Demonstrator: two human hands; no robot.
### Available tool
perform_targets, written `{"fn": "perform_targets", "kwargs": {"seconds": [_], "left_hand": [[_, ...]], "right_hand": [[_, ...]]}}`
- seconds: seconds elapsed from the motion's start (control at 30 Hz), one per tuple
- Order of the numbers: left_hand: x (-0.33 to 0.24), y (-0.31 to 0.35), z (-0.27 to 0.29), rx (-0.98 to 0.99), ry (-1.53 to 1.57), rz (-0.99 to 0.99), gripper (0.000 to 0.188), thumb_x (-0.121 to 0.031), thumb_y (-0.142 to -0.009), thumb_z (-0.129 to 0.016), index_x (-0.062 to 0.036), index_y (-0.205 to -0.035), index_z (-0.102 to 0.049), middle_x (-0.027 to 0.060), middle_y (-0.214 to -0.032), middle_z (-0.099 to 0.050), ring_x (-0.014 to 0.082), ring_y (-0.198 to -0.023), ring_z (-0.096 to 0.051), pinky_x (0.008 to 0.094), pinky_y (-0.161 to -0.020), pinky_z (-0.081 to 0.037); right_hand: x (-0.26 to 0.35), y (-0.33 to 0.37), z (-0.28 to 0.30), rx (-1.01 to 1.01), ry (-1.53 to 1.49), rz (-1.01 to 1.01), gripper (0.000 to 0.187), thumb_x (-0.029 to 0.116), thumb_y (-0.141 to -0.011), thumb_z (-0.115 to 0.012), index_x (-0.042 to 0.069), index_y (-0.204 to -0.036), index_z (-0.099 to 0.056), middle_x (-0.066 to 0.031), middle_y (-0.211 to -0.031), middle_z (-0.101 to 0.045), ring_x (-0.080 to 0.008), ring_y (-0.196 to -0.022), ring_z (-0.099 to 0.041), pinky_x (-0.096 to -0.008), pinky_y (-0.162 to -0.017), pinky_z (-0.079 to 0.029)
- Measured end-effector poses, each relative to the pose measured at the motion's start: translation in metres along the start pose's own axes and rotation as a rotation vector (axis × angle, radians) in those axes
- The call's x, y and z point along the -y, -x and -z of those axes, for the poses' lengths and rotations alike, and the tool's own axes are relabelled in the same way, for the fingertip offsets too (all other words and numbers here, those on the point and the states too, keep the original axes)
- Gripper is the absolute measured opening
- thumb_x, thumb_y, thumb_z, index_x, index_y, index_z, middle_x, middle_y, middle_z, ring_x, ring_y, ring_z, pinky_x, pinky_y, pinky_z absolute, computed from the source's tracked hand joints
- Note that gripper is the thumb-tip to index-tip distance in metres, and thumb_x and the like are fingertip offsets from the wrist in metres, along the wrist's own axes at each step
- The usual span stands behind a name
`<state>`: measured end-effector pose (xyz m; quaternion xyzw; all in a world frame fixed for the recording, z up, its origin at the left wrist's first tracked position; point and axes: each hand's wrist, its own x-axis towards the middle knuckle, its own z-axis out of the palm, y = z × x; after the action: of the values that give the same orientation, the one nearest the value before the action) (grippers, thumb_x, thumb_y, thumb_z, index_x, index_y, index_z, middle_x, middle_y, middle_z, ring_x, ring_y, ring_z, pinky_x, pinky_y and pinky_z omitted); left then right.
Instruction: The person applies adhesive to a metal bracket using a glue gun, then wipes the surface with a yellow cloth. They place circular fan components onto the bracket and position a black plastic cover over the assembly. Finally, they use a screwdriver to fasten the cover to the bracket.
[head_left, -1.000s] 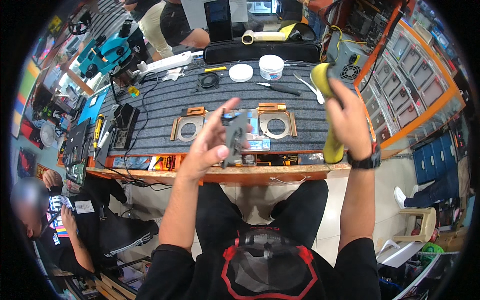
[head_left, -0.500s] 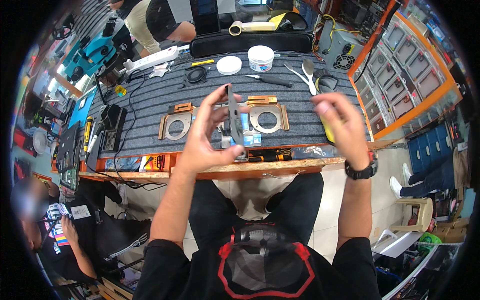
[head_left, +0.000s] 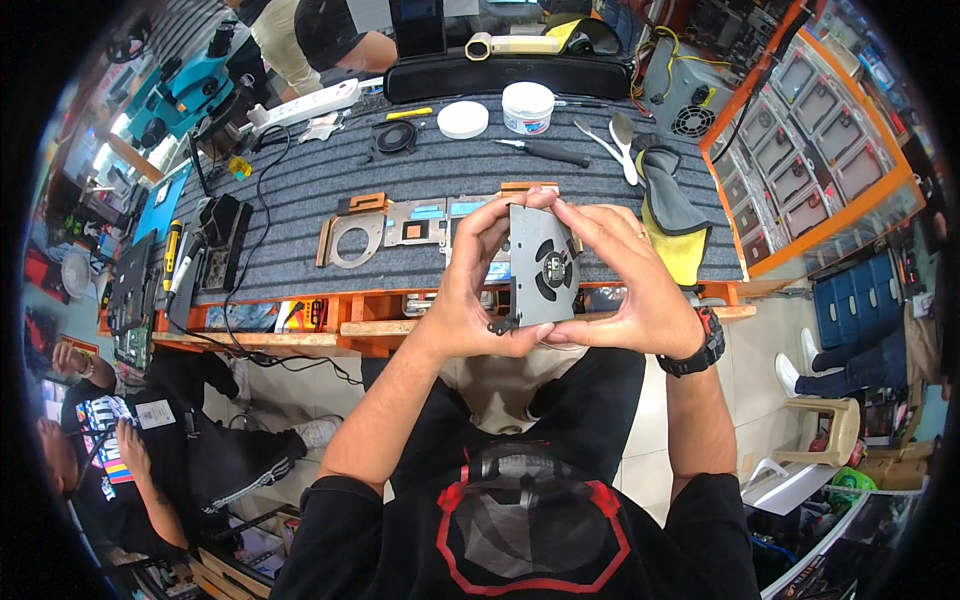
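A dark grey laptop cooling fan (head_left: 545,268), thin and boxy with a round slotted vent in its face, is held up above the bench's front edge. My left hand (head_left: 462,290) grips it along the left side, thumb at the lower edge. My right hand (head_left: 640,280) closes around the opposite side, its fingertips at the top and its thumb low. Behind my hands lies a copper and silver heat sink (head_left: 418,212) with a ring-shaped bracket (head_left: 355,245) at its left end; its right part is mostly hidden by my hands.
On the striped grey mat stand a white jar (head_left: 527,112), its lid (head_left: 462,120), a second black fan (head_left: 393,140), a dark-handled tool (head_left: 550,152), a white brush (head_left: 622,150) and a grey-yellow cloth (head_left: 678,200). Open drawers (head_left: 270,342) jut out below. A person sits at lower left.
The fan has moved right and turned from edge-on to show its vented face. My right hand has come in from the cloth's side and now grips the fan too.
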<state>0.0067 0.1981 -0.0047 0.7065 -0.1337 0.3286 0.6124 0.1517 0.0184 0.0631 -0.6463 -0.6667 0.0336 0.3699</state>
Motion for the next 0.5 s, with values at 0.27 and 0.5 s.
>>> {"fn": "perform_targets", "kwargs": {"seconds": [0.27,0.5], "left_hand": [[-0.019,0.002,0.029,0.112,-0.238,0.09,0.133,-0.021,-0.064,-0.095,-0.0083,-0.165,-0.01,0.0226,-0.167,-0.028,0.0355,-0.156,-0.026,0.05,-0.127,-0.02],[-0.026,0.029,0.051,-0.14,-0.283,0.24,0.07,-0.023,-0.087,-0.081,-0.0044,-0.148,-0.052,0.0161,-0.143,-0.055,0.0275,-0.134,-0.054,0.0425,-0.109,-0.046]], "right_hand": [[0.003,-0.007,0.009,0.019,0.332,-0.093,0.086,0.042,-0.067,-0.09,0.006,-0.136,-0.057,-0.0132,-0.128,-0.061,-0.0342,-0.126,-0.054,-0.0476,-0.107,-0.035],[-0.016,0.011,-0.027,-0.192,0.257,-0.527,0.079,0.049,-0.071,-0.089,0.002,-0.126,-0.059,-0.0136,-0.117,-0.064,-0.0319,-0.111,-0.06,-0.0453,-0.096,-0.038]]}}
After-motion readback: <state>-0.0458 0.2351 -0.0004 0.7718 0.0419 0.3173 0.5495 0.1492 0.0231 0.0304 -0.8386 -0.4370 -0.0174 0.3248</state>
